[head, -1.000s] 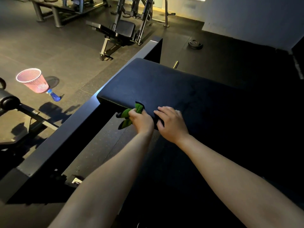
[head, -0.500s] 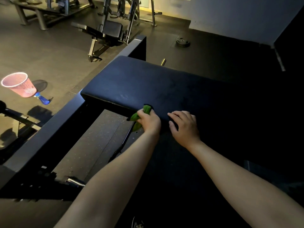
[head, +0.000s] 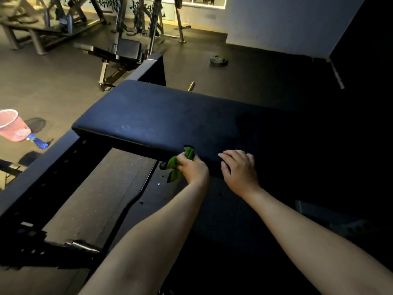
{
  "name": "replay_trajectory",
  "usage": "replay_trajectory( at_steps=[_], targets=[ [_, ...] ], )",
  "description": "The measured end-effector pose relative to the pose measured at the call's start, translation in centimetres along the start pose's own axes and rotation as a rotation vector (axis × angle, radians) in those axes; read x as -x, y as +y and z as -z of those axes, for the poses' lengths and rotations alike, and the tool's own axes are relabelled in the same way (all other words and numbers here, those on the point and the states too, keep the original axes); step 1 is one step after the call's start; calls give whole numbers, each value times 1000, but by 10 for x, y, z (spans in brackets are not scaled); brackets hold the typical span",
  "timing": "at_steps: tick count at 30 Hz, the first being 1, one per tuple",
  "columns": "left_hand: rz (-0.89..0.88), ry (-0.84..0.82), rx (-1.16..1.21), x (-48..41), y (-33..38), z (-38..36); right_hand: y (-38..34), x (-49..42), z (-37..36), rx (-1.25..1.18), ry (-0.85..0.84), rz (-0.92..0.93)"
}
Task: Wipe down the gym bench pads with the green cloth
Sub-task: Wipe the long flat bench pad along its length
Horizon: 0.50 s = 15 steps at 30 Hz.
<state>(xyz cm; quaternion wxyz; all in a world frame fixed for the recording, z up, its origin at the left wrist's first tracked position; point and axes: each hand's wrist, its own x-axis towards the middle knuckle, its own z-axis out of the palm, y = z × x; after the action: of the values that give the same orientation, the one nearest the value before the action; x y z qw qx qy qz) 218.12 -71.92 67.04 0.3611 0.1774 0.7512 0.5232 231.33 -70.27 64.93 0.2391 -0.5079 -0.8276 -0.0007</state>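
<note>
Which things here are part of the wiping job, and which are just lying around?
In the job:
cloth, gripped by the left hand
pad
right hand, resting on the pad

Lying about:
pink basket
blue bottle
weight plate
far bench

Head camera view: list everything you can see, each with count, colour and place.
bench pad: one, dark navy, centre
green cloth: one, green, bunched at the pad's near edge
frame beam: one, black, left of the pad
mesh basket: one, pink, floor, far left
bottle: one, blue, floor beside the basket
weight plate: one, black, floor beyond the pad
incline bench: one, black, background
left hand: grips the cloth
right hand: fingers rest on the pad's near edge
</note>
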Motion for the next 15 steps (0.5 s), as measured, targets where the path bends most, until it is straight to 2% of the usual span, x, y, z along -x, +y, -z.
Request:
replay_trajectory(
  at_steps=[7,11,15],
  targets=[
    [-90,-175,-149,45,-16,-1,7,11,12,-124,-130,-29],
    [-42,-14,-72,16,9,17,11,20,16,-198,-202,-20],
    [20,-40,-184,21,20,-6,20,28,24,-254,-240,23]
  ],
)
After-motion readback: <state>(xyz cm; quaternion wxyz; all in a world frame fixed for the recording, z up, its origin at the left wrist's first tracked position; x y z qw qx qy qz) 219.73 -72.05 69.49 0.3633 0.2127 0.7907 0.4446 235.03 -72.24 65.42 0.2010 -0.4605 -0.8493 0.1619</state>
